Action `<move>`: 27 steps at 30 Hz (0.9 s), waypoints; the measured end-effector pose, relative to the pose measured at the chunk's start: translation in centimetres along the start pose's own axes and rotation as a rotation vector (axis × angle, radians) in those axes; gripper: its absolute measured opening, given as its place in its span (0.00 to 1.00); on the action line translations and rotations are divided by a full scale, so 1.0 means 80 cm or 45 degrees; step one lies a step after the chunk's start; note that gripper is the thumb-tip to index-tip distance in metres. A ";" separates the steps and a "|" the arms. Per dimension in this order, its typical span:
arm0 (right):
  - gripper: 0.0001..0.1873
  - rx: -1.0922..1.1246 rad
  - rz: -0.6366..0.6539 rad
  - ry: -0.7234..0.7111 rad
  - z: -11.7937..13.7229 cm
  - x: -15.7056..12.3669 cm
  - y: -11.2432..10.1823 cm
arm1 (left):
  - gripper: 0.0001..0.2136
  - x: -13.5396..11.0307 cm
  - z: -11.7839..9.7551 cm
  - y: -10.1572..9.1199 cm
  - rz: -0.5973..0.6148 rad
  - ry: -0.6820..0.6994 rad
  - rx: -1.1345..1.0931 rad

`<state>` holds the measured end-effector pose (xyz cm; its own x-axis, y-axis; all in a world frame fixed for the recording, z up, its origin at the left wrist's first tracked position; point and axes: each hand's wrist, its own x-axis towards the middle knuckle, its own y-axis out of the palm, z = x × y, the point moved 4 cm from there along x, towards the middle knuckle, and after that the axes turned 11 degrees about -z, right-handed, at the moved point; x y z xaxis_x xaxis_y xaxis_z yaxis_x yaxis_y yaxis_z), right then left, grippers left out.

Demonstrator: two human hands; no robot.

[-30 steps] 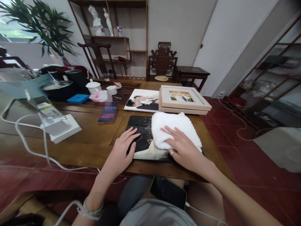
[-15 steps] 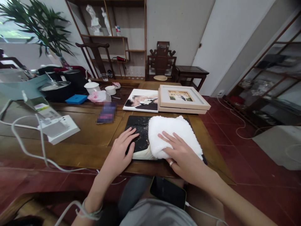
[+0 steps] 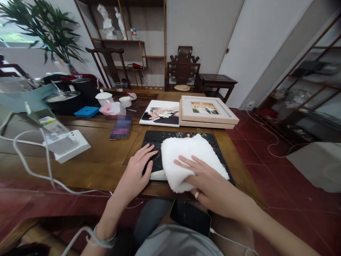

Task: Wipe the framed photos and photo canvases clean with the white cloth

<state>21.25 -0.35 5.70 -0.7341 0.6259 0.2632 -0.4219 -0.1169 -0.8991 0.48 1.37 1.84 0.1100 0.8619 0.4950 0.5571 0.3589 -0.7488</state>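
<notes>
A folded white towel (image 3: 190, 156) lies over most of a dark photo panel (image 3: 156, 140) at the table's near edge. My right hand (image 3: 204, 177) rests on the towel, fingers stretched over its top and the thumb side tucked at its near fold, gripping it. My left hand (image 3: 140, 165) lies with fingers spread on the panel's left edge, apart from the towel. Speckles show along the panel's uncovered far part, and a pale shape shows at its near edge; the towel hides the middle.
Beyond the panel lie a white-edged photo print (image 3: 160, 119) and stacked picture frames (image 3: 206, 112). To the left are a blue box (image 3: 86, 111), an opened white box (image 3: 70, 145) and a looping white cable (image 3: 25, 167). A phone (image 3: 190, 217) rests on my lap.
My right hand has drawn the towel toward me and slightly left, baring more of the panel's far edge. The towel now hangs past the near edge. My left hand stays put.
</notes>
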 end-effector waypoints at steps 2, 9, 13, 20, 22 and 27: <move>0.25 0.011 -0.060 -0.012 -0.016 0.005 0.000 | 0.16 0.000 0.000 0.000 -0.002 -0.002 -0.001; 0.18 -0.180 -0.225 0.093 -0.080 0.025 -0.012 | 0.16 -0.001 -0.002 -0.003 -0.012 -0.005 -0.010; 0.18 -0.249 -0.194 0.154 -0.095 0.029 -0.020 | 0.16 -0.001 -0.002 -0.003 -0.007 -0.004 -0.015; 0.21 -0.359 -0.192 0.238 -0.050 0.011 -0.007 | 0.16 -0.002 -0.002 -0.003 -0.017 -0.002 -0.030; 0.21 -0.357 -0.103 0.215 -0.026 0.001 -0.003 | 0.16 -0.001 -0.002 -0.003 -0.016 -0.004 -0.031; 0.19 -0.254 0.046 0.099 0.017 -0.017 -0.003 | 0.16 0.000 -0.002 -0.002 -0.007 0.003 -0.015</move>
<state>21.62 -2.22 6.00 -0.7004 0.6827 0.2083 -0.2766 0.0094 -0.9609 0.49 1.25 2.03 0.1090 0.8589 0.5004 0.5673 0.3597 -0.7409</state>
